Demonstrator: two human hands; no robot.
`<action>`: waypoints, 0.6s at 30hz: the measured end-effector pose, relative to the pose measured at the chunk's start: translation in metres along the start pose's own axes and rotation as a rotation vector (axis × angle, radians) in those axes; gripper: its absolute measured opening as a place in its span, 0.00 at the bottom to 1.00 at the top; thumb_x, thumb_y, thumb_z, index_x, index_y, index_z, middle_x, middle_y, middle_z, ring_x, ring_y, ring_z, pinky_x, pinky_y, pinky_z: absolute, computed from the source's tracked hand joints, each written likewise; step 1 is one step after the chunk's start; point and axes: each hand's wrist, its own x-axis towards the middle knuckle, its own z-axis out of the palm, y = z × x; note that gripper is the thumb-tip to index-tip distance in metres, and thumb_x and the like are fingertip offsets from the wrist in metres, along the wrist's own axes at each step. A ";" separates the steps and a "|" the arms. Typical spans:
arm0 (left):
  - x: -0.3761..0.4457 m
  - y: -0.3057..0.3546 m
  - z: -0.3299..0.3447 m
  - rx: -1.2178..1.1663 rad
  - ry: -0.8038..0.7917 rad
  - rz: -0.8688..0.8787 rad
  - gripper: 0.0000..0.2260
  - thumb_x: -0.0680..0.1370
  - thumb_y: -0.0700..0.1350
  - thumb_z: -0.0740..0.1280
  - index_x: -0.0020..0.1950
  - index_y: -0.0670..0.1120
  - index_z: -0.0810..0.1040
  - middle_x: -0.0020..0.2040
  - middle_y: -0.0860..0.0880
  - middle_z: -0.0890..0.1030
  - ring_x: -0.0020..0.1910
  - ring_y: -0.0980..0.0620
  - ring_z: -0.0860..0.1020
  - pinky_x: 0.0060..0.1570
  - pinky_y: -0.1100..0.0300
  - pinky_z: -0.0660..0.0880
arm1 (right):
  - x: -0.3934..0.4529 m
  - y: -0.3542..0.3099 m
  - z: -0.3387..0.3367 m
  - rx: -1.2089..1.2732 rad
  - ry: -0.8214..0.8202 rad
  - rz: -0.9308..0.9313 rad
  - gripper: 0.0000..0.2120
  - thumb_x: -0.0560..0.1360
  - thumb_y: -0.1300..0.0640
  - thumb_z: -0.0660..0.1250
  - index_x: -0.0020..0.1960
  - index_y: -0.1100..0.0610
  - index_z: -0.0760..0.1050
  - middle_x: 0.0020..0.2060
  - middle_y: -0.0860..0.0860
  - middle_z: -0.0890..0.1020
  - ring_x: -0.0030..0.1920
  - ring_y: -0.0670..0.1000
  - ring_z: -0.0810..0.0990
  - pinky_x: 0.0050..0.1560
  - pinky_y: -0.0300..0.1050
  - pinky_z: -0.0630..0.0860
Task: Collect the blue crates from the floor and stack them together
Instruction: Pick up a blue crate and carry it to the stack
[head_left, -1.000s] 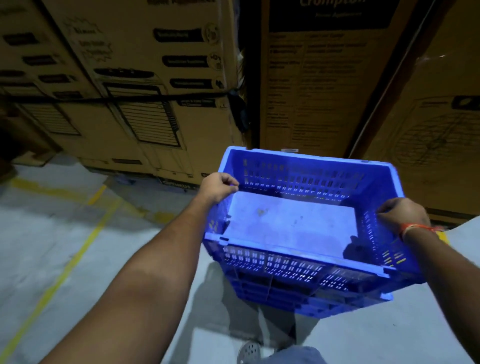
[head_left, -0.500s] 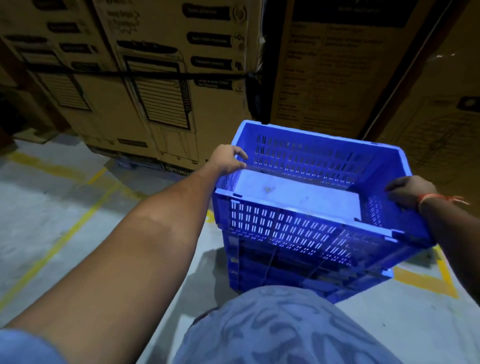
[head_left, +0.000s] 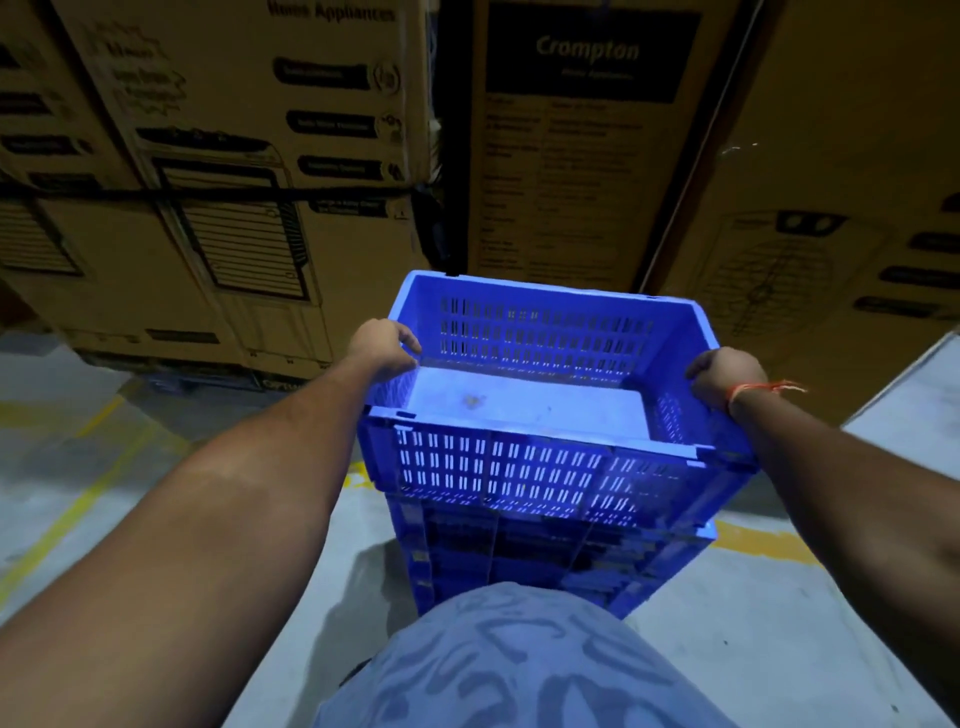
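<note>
Grey concrete floor with yellow lines; cardboard cartons behind

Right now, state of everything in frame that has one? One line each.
top blue crate: upright, empty apart from a small speck on its floor, sitting on the crate below, held at both side rims
lower blue crate: upright on the floor, under the top one, contents hidden
left hand: fingers curled over the left rim
right hand: fingers curled over the right rim
cardboard boxes: closed, stacked behind the crates
</note>
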 end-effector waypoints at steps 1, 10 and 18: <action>-0.001 0.001 0.000 0.018 -0.004 0.000 0.06 0.70 0.43 0.76 0.42 0.53 0.82 0.56 0.47 0.83 0.45 0.52 0.78 0.43 0.60 0.72 | 0.002 0.002 0.002 -0.029 0.011 -0.009 0.10 0.67 0.63 0.67 0.40 0.48 0.82 0.47 0.54 0.83 0.40 0.56 0.82 0.46 0.47 0.81; 0.001 0.017 0.007 -0.003 -0.012 -0.021 0.07 0.72 0.39 0.73 0.43 0.52 0.84 0.54 0.48 0.82 0.50 0.49 0.81 0.43 0.58 0.75 | 0.005 0.013 -0.004 -0.153 0.034 -0.005 0.13 0.72 0.60 0.65 0.54 0.55 0.82 0.54 0.59 0.79 0.52 0.61 0.81 0.54 0.50 0.80; 0.003 0.015 0.014 0.005 -0.030 -0.020 0.07 0.72 0.39 0.72 0.40 0.52 0.82 0.54 0.48 0.83 0.50 0.48 0.81 0.46 0.56 0.79 | 0.003 0.022 -0.008 -0.058 0.014 0.004 0.11 0.72 0.63 0.67 0.48 0.51 0.83 0.55 0.57 0.78 0.47 0.59 0.81 0.46 0.48 0.81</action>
